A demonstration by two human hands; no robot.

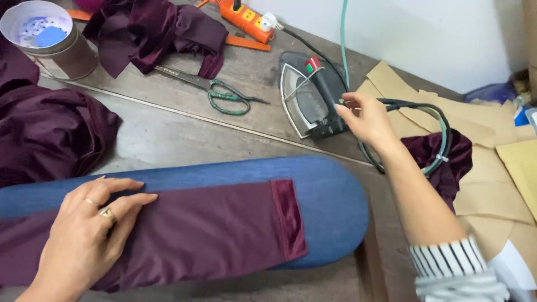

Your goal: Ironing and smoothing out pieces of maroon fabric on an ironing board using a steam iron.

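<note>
While left hand (89, 223) lies spread flat on the hemmed velvet piece (212, 229) (fold already turned), right hand (366, 117) curls loosely at the iron (313, 100), pressing not begun.

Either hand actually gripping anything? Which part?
No grip visible. Left hand presses flat on the maroon fabric; right hand reaches the iron, fingertips at its handle, not closed.

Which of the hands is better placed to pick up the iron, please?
Probably the right hand: its fingers already reach the handle of the iron. The left hand lies flat on the purple fabric over the blue sleeve board.
</note>
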